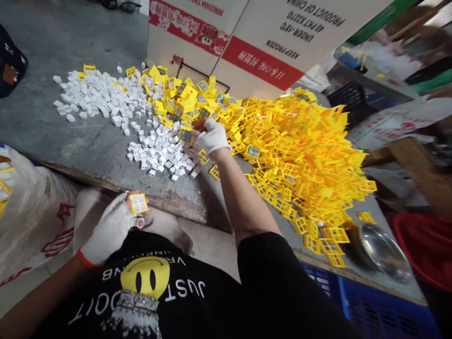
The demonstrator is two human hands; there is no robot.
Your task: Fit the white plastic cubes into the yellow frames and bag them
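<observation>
Low in front of my body, my left hand (115, 223), in a white glove with bare fingertips, holds a small yellow frame (139, 203) with white panes. My right hand (213, 135), gloved the same way, reaches over the table to the edge of the yellow box-like pieces (187, 106). Its fingers are bent beside a yellow piece with a grey face (185, 135); whether they grip it is unclear. Small white pieces (158, 150) lie left of that hand, with more white pieces (102, 94) farther back. A large heap of yellow frames (300, 146) spreads to the right.
A printed white carton (226, 42) stands behind the pieces on the grey table (95, 146). At the right are a shiny metal bowl (384, 252), a red container (420, 249) and a blue crate (388, 310). A white sack (35, 216) stands at the left.
</observation>
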